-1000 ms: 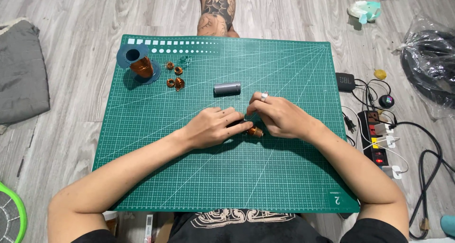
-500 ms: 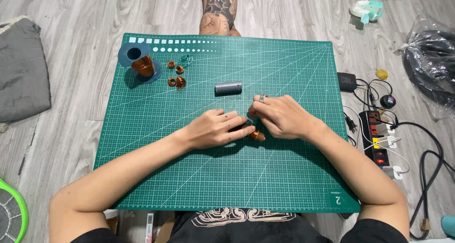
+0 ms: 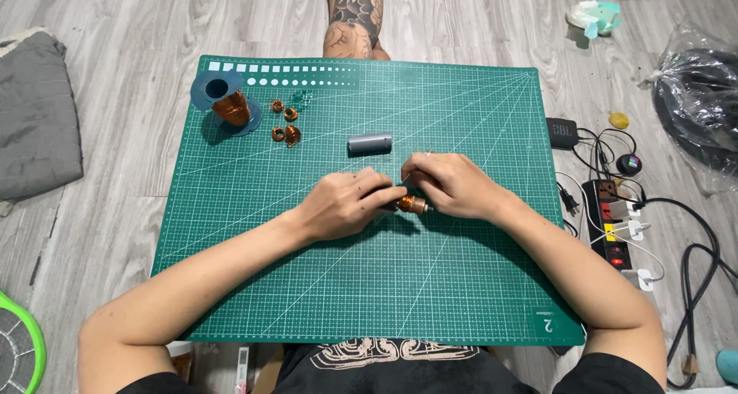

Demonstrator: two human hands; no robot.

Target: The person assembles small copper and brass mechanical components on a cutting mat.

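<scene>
The small copper coil [image 3: 413,204] shows only in part, its ends covered by the fingers of the left hand [image 3: 344,206] and right hand [image 3: 450,182]. The copper pieces [image 3: 284,123] near the spool [image 3: 231,107] are too small to resolve. The green hoop [image 3: 17,346] and black bag [image 3: 699,109] are cut off by the picture's edges.

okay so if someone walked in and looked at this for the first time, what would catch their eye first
Probably the big green cutting mat on the grey wooden floor, with both hands meeting at its middle: the left hand and right hand pinch a small copper wire coil between them. Next, the copper wire spool and a few loose little coils at the mat's far left corner, and a short grey cylinder lying just beyond the hands.
</scene>
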